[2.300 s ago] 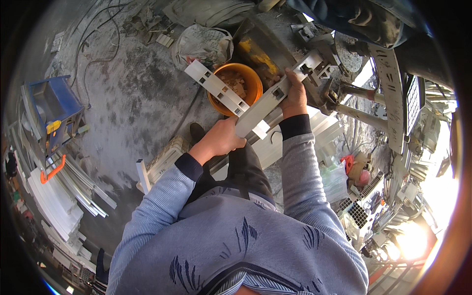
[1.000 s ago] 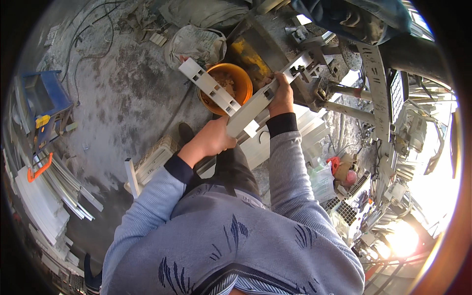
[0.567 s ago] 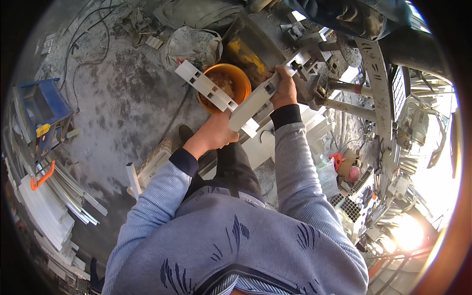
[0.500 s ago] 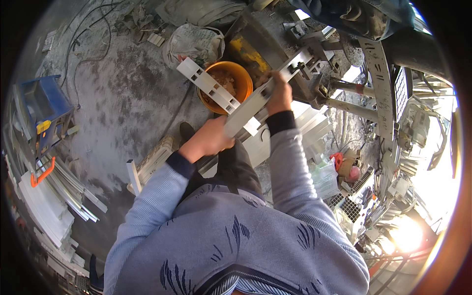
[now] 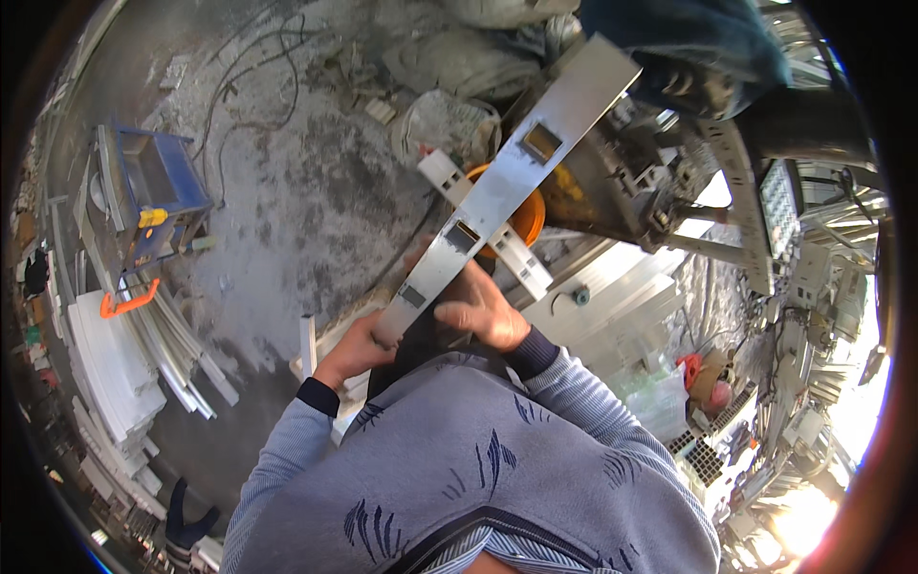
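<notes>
A long silver metal profile (image 5: 442, 271) with several rectangular cutouts slants from my waist up to the far right. My left hand (image 5: 354, 352) grips its near end, thumb on top. Beside its right edge, my right hand (image 5: 486, 314) reaches beneath it, with the thumb loose at the side; fingertips show past the opposite edge. Under the profile, a shorter white profile with cutouts (image 5: 519, 260) lies across an orange bucket (image 5: 528, 218), partly hidden.
A dark metal machine bed with clamps (image 5: 626, 196) stands at the far right. Pale panels (image 5: 617, 297) lie right of my hands. At left are a blue metal stand (image 5: 164, 177), an orange clamp-like tool (image 5: 131, 299) and stacked profiles (image 5: 115, 373). A cable (image 5: 292, 100) snakes over the floor.
The held profile has turned so its wide cutout face shows, and its far end reaches farther up. My right hand has come down from the machine side to near my left hand.
</notes>
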`<action>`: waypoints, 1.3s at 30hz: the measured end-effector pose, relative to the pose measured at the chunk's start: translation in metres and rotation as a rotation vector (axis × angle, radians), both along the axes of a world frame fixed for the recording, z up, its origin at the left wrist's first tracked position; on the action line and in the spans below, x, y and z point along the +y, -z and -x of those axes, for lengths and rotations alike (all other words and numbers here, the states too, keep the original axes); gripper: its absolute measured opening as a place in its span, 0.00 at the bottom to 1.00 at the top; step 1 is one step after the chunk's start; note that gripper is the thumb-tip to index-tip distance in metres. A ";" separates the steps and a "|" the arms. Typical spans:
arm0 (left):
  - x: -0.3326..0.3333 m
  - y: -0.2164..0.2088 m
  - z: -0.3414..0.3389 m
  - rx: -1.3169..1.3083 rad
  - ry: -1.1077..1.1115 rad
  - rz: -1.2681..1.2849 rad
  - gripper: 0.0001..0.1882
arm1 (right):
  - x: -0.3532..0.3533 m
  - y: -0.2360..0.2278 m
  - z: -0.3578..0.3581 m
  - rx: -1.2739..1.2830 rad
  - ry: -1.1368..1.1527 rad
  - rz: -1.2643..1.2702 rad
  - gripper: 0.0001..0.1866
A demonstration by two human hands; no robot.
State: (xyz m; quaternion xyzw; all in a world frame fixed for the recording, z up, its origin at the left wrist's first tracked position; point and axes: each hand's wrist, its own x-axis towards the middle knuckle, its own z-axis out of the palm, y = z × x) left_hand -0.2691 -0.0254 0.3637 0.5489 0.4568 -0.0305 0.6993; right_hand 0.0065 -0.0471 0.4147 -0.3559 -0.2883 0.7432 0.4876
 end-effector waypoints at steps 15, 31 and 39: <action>0.047 -0.030 -0.070 -0.288 -0.106 -0.293 0.31 | 0.056 -0.133 -0.164 -1.365 0.949 -0.353 0.41; 0.054 0.005 -0.060 -0.372 -0.277 -0.206 0.15 | -0.026 -0.066 -0.179 -1.980 0.830 -0.108 0.47; 0.062 0.004 -0.066 -0.186 -0.173 -0.226 0.12 | -0.137 -0.025 -0.144 -1.853 0.752 0.069 0.44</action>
